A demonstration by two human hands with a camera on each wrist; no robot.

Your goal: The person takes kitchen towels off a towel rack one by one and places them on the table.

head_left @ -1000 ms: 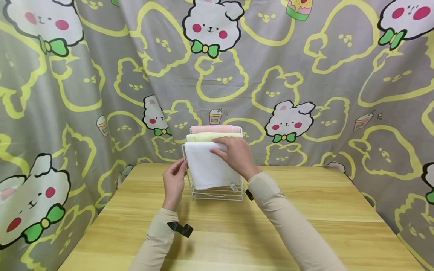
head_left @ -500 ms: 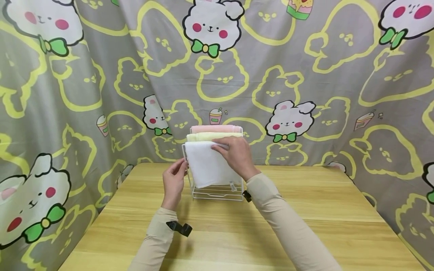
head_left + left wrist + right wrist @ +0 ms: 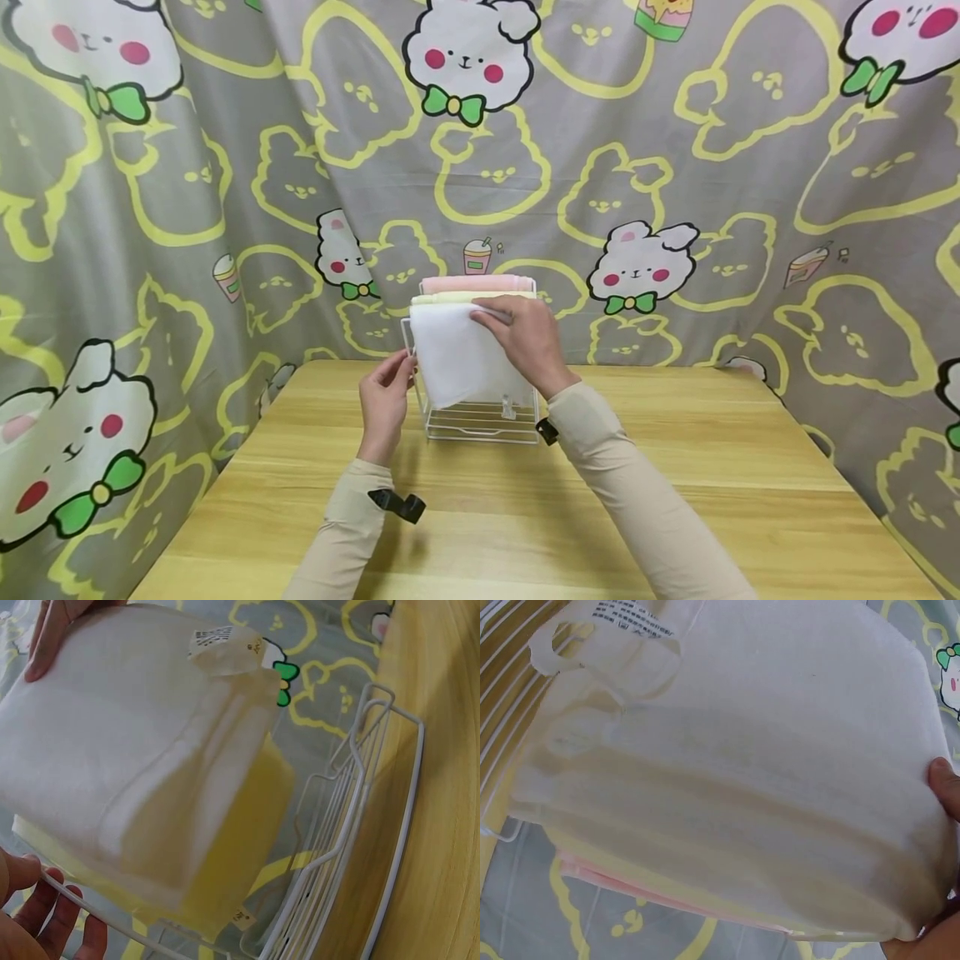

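Note:
A folded white towel hangs at the front of a white wire rack. My right hand pinches the towel's top edge between thumb and fingers, and its upper edge stands above the rack's front bar. In the right wrist view the thumb lies on the near face of the white towel. A printed care label shows at a lower corner. My left hand grips the rack's left side wire, fingers curled round it in the left wrist view. Behind hang a yellow towel and a pink towel.
The rack stands on a wooden table, toward its far edge. A grey curtain with cartoon rabbits surrounds the table at the back and sides. Each wrist wears a black camera strap.
My right hand has raised the white towel a little, so its top now covers part of the yellow one and more of the rack's base shows. The left hand stays put.

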